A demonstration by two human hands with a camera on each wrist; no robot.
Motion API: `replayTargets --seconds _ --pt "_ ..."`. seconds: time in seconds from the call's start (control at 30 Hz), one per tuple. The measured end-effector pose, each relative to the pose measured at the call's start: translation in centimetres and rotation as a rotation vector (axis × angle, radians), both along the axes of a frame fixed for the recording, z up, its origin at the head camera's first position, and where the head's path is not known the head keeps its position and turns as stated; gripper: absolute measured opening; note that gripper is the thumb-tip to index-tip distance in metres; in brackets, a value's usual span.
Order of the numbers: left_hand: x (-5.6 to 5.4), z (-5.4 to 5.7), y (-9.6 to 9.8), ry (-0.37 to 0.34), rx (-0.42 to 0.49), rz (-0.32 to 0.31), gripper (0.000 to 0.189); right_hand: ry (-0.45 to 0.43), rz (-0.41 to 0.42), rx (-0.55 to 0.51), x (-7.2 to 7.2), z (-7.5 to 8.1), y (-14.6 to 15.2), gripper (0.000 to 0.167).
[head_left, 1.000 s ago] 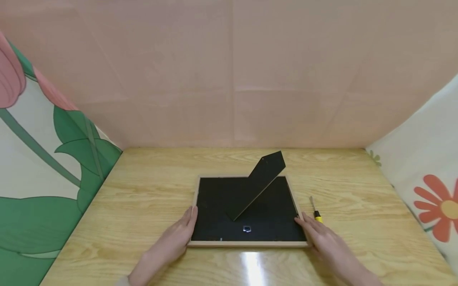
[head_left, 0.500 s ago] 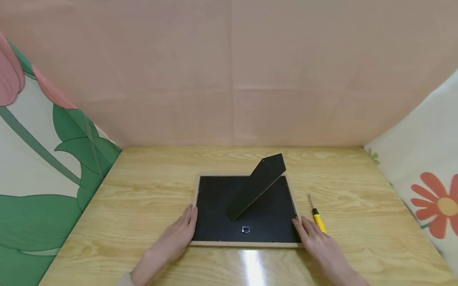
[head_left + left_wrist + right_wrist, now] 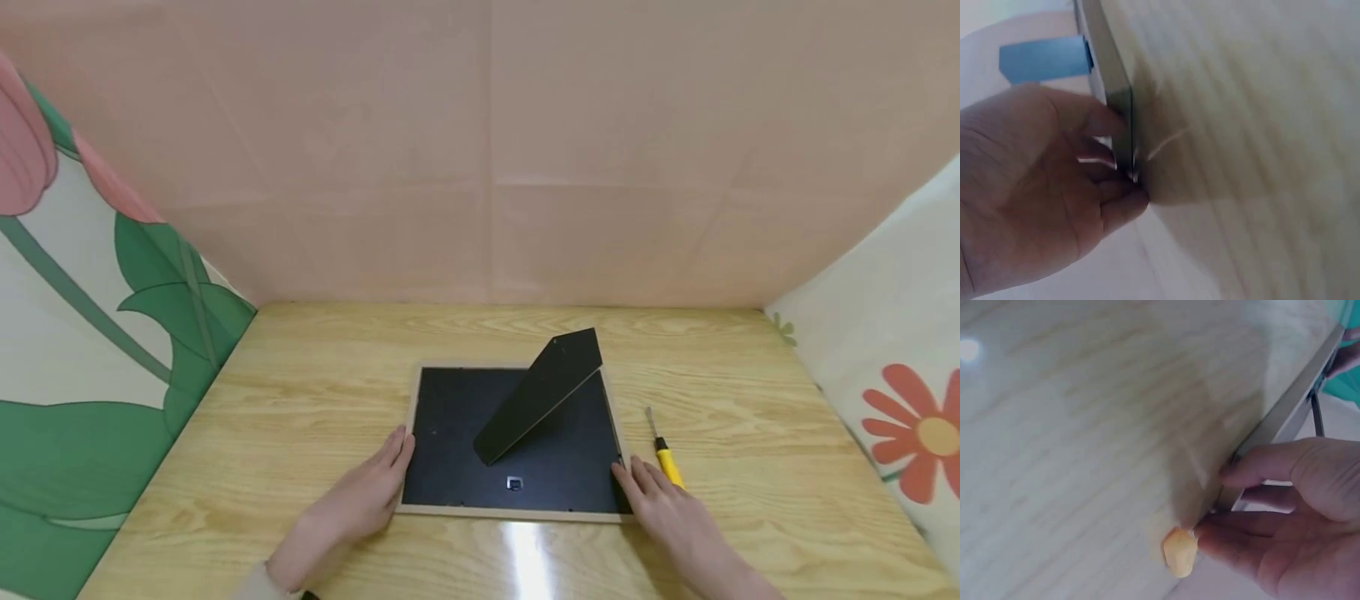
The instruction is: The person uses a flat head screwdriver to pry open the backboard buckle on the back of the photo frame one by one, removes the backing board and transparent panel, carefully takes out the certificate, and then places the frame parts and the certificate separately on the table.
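Note:
A picture frame [image 3: 442,433] with a black back and light wooden edges lies face down on the table. Its black easel stand [image 3: 536,396] is hinged out and slants up toward the far right. My left hand [image 3: 367,492] grips the left edge, and the left wrist view shows my fingers [image 3: 1124,209] bent at its corner. At the lower right, my right hand [image 3: 678,517] holds the opposite edge between thumb [image 3: 1266,464] and fingers. A yellow-handled screwdriver [image 3: 667,462] lies just beyond the right hand.
The wooden table [image 3: 315,383] meets a plain pink cloth [image 3: 480,167] at the back. Printed cloths with leaves [image 3: 161,333] and a red flower [image 3: 926,433] hang along the left and right sides.
The frame's right side and my right hand have shifted slightly left, uncovering more of the screwdriver's handle. The stand's raised tip sits a little lower. My left hand has barely moved.

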State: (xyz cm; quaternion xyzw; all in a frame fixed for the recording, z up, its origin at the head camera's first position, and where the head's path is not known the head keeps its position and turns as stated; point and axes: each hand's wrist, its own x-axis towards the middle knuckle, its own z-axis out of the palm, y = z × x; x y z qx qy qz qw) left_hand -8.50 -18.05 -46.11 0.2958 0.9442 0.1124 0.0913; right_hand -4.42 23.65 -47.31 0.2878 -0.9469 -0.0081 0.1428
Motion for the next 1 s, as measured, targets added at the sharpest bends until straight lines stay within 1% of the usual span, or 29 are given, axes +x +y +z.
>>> replayTargets --seconds 0.1,0.17,0.2,0.27,0.33,0.43,0.5,0.53,0.57,0.6,0.63,0.7,0.77,0.8,0.87,0.93,1.0 --pt "-0.3 0.4 -0.7 -0.087 0.067 0.014 0.061 -0.124 -0.03 0.023 -0.1 0.7 0.1 0.058" --pt "-0.4 0.4 -1.0 -0.115 0.097 0.018 0.062 -0.162 -0.036 0.017 -0.1 0.9 0.3 0.057" --pt "-0.4 0.4 -1.1 -0.117 0.11 0.013 0.063 -0.17 -0.036 0.011 -0.1 1.0 0.4 0.056" --pt "-0.5 0.4 -1.4 -0.105 0.127 0.0 0.067 -0.166 -0.032 -0.017 -0.3 1.1 0.6 0.056" --pt "-0.7 0.3 -1.5 -0.097 0.137 -0.018 0.073 -0.148 -0.022 -0.075 -0.7 1.2 1.0 0.054" --pt "-0.9 0.4 -1.6 -0.102 0.141 -0.033 0.076 -0.078 -0.012 -0.189 -1.6 1.7 2.0 0.05" --pt "-1.0 0.3 -1.7 -0.128 0.147 -0.026 0.077 -0.062 -0.049 -0.249 -2.3 2.0 2.9 0.047" --pt "-1.0 0.3 -1.8 -0.14 0.147 -0.021 0.077 -0.074 -0.084 -0.262 -2.6 2.2 3.4 0.048" --pt "-1.0 0.3 -1.8 -0.154 0.148 -0.015 0.077 -0.109 -0.127 -0.266 -2.9 2.4 3.9 0.048" --pt "-1.0 0.3 -1.8 -0.164 0.145 -0.009 0.077 -0.167 -0.176 -0.27 -3.2 2.6 4.4 0.048" --pt "-0.9 0.3 -1.8 -0.169 0.142 -0.005 0.077 -0.23 -0.223 -0.269 -3.4 2.8 4.8 0.048" --pt "-0.9 0.3 -1.8 -0.169 0.129 0.004 0.078 -0.384 -0.303 -0.269 -3.9 3.0 5.6 0.048" --pt "-0.8 0.3 -1.8 -0.162 0.123 0.007 0.078 -0.513 -0.352 -0.285 -4.3 3.1 6.0 0.043" --pt "-0.8 0.3 -1.8 -0.155 0.122 0.006 0.078 -0.558 -0.364 -0.295 -4.5 3.1 6.2 0.041" --pt "-0.7 0.4 -1.7 -0.146 0.13 0.0 0.077 -0.61 -0.378 -0.303 -4.7 2.9 6.4 0.038" --pt "-0.7 0.4 -1.6 -0.139 0.139 -0.008 0.077 -0.617 -0.378 -0.305 -4.7 2.6 6.5 0.035" --pt "-0.6 0.4 -1.5 -0.133 0.14 -0.011 0.077 -0.605 -0.374 -0.305 -4.6 2.2 6.4 0.031"
